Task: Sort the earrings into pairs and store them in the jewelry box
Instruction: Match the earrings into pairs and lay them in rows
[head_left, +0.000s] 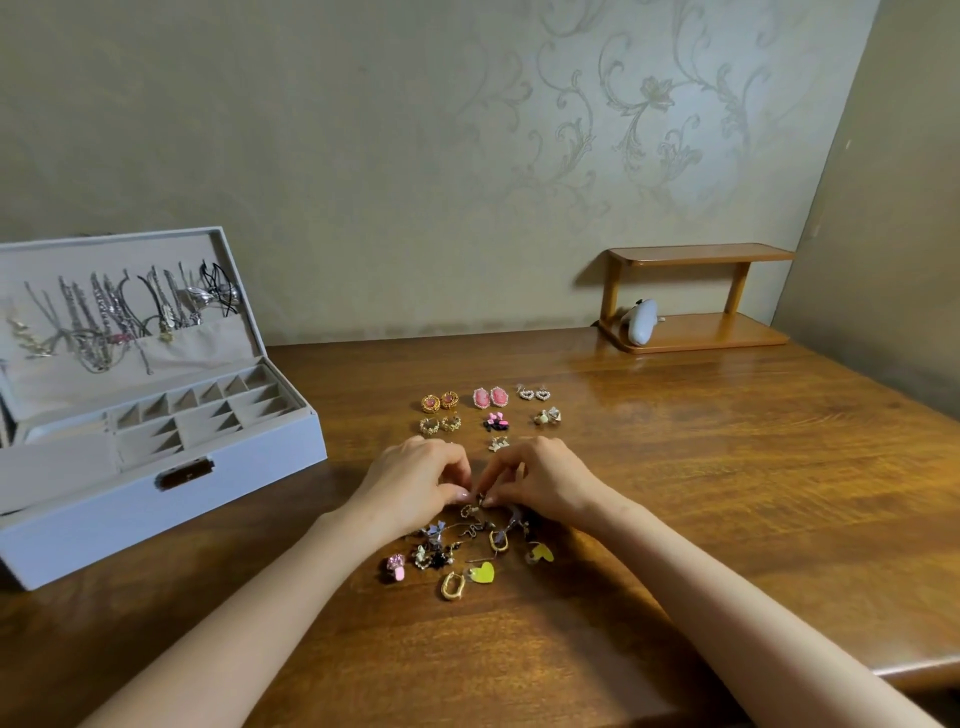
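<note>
**both hands at the far rim of the loose pile**

the left hand (415, 478) and right hand (540, 478) are held knuckles up with fingers curled inward. their tips are closed in a pinch on one small earring (480, 500) at the far edge of the unsorted pile (467, 545). which hand bears it cannot be told.

just beyond the knuckles, sorted pairs (490, 397) are laid in three short rows, each well apart from the next. the nearest pair is almost touched by the right fingers.

the jewelry box (156, 519) stands open at the left of the table (727, 467), its compartments facing up and necklaces (104, 317) hung in the lid. a strip of bare wood is seen between its front corner and the left forearm.

broad bare wood is seen to the right, up to the small shelf (696, 332) by the wall and the near table edge.
</note>
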